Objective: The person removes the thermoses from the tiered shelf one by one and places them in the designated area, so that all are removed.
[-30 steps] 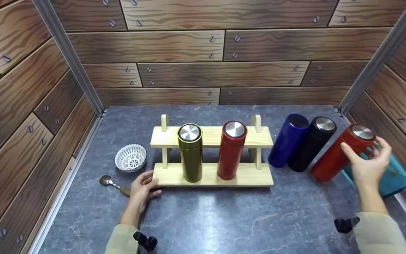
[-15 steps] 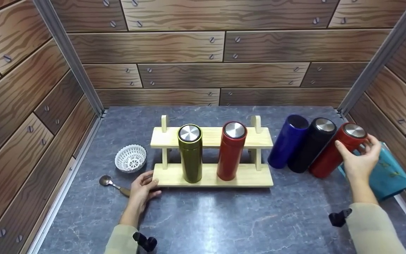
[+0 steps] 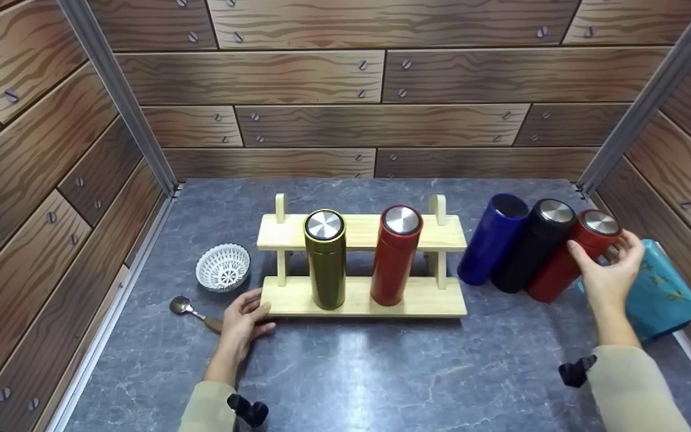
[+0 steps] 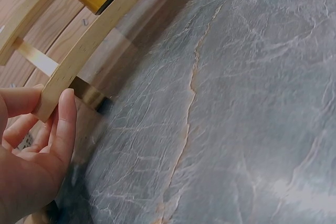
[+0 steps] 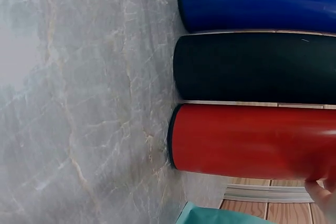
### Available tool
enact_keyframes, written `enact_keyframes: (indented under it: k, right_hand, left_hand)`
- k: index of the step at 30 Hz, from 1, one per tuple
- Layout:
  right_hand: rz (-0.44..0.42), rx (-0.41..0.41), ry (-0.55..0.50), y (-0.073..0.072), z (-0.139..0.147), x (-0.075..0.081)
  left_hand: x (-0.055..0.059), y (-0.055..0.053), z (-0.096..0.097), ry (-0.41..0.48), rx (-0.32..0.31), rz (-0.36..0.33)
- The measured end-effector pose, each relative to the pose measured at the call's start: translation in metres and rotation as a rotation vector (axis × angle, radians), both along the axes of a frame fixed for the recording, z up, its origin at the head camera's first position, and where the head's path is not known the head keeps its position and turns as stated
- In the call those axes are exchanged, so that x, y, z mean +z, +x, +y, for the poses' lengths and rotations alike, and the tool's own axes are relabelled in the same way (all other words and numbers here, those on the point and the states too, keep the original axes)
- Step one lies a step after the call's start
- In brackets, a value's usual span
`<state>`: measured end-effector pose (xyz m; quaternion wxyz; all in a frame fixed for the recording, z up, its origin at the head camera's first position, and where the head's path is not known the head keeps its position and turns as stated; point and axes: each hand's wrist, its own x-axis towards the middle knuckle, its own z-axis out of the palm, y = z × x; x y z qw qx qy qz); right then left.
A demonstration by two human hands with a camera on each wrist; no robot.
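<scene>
My left hand [image 3: 242,324] pinches the front left corner of a two-tier wooden rack [image 3: 423,298], thumb on top and fingers beneath in the left wrist view. On its lower shelf stand an olive-gold thermos [image 3: 328,270] and a red thermos [image 3: 394,264]. At the right, my right hand [image 3: 612,273] grips the upper part of a second red thermos [image 3: 570,258], which stands upright on the table. Beside it are a black thermos [image 3: 528,252] and a blue one [image 3: 489,246], in a row. The right wrist view shows the held red thermos [image 5: 241,140] with its base at the tabletop.
A teal pouch [image 3: 666,294] lies right of the row, partly behind my right hand. Left of the rack sit a white woven bowl [image 3: 223,267] and a spoon [image 3: 192,312] with a wooden handle. Wood-patterned panels [image 3: 321,78] enclose the back and sides.
The right hand has brought its red thermos left, close beside the black one, and it stands straighter. More of the teal pouch shows. The left hand and rack stay put.
</scene>
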<state>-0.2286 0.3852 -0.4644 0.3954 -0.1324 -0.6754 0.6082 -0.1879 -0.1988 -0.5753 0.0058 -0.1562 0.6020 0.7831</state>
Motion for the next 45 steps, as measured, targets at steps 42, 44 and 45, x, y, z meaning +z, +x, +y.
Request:
enact_keyframes:
  k: [42, 44, 45]
  right_hand:
    - [0.165, 0.127, -0.212, 0.054, -0.020, -0.023]
    - [0.180, 0.150, -0.213, 0.056, -0.025, -0.022]
    - [0.186, 0.165, -0.213, 0.058, -0.028, -0.023]
  left_hand:
    - [0.002, 0.000, 0.001, -0.003, 0.013, -0.016]
    - [0.002, 0.000, 0.000, -0.006, 0.013, -0.018]
    - [0.001, 0.000, 0.001, -0.007, 0.013, -0.017]
